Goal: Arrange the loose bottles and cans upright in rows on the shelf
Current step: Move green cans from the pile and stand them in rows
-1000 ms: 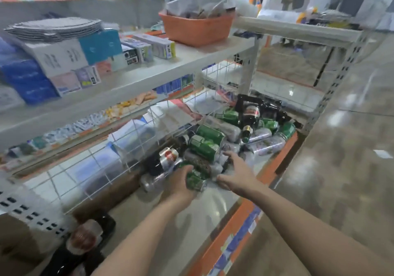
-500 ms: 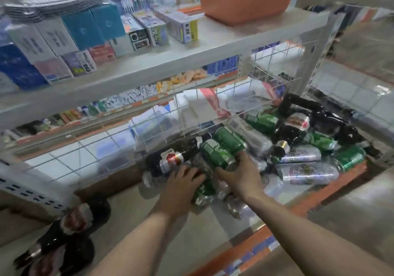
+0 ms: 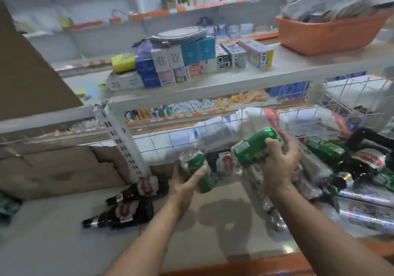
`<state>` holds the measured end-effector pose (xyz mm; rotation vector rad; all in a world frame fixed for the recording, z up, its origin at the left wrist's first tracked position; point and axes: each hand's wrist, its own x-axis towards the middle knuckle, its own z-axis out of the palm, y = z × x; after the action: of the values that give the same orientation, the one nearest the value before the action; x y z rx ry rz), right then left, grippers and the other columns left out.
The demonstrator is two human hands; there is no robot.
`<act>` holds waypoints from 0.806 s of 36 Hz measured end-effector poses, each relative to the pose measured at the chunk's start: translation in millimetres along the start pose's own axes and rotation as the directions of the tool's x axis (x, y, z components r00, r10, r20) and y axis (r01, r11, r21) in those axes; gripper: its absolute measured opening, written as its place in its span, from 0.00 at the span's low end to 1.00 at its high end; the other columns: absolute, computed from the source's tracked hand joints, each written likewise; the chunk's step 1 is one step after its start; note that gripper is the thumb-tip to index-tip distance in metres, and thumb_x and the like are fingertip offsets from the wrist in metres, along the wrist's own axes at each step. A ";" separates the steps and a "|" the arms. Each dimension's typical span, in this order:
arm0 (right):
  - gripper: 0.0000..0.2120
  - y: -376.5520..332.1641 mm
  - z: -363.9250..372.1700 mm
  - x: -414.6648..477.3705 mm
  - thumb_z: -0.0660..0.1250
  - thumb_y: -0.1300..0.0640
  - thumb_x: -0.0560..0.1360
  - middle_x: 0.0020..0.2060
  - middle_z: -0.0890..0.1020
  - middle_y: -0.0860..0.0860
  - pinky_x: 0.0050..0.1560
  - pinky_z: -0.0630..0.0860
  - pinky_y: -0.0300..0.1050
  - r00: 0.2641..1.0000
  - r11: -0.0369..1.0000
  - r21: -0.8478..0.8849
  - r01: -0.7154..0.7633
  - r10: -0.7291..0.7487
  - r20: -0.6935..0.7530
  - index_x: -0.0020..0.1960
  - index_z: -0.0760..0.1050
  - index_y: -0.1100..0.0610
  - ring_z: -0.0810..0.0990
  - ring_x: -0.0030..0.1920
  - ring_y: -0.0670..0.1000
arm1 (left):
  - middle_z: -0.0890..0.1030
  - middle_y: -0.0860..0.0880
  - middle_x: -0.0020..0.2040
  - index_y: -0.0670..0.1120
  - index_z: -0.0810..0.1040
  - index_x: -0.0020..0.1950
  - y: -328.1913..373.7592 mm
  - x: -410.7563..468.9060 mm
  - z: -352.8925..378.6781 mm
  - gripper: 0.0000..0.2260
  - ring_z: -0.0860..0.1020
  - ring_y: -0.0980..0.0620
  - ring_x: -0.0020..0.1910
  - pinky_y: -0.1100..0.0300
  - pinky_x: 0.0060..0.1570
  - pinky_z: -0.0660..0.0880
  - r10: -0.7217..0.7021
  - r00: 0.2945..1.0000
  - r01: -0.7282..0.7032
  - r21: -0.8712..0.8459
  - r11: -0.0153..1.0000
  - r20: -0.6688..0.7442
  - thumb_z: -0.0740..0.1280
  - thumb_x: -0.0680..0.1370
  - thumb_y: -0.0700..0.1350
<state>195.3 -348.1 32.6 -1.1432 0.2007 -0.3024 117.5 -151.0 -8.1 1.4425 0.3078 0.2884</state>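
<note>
Aloft, left fingers round one can, right fingers round another can.

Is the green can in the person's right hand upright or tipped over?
Tipped. The green can slants nearly on its side in the right hand, held in the air above the shelf, not standing.

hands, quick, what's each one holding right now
Left hand: grips a green can, top up.
Right hand: grips the other green can, tilted sideways.
</note>
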 end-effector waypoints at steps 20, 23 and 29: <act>0.19 0.1 174.2 -395.9 0.81 0.61 0.65 0.43 0.85 0.51 0.45 0.81 0.52 0.331 0.964 -0.254 -0.076 0.265 0.906 0.50 0.80 0.45 0.83 0.43 0.52 | 0.85 0.45 0.42 0.46 0.84 0.45 122.5 -294.3 -344.9 0.15 0.82 0.46 0.44 0.49 0.48 0.81 0.053 0.835 -0.033 0.047 0.998 -0.548 0.84 0.63 0.45; 0.22 8.0 188.6 -446.4 0.81 0.61 0.62 0.43 0.85 0.48 0.42 0.80 0.45 0.237 0.966 -0.255 -0.052 0.260 0.936 0.49 0.79 0.43 0.83 0.43 0.49 | 0.87 0.41 0.48 0.41 0.84 0.51 129.4 -334.7 -382.9 0.15 0.84 0.46 0.44 0.50 0.47 0.83 0.020 0.780 0.010 0.045 0.999 -0.626 0.82 0.67 0.41; 0.22 32.4 211.3 -509.4 0.82 0.65 0.67 0.46 0.86 0.51 0.49 0.83 0.56 0.158 0.941 -0.338 -0.005 0.335 0.929 0.51 0.79 0.45 0.85 0.44 0.53 | 0.86 0.44 0.47 0.41 0.83 0.55 127.4 -378.6 -434.2 0.15 0.85 0.53 0.41 0.60 0.39 0.81 0.044 0.694 0.017 0.077 0.997 -0.718 0.79 0.70 0.36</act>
<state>-214.8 17.6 89.6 -1.3540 -0.8658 0.7863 -397.6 120.7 86.6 1.3511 0.9641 0.8763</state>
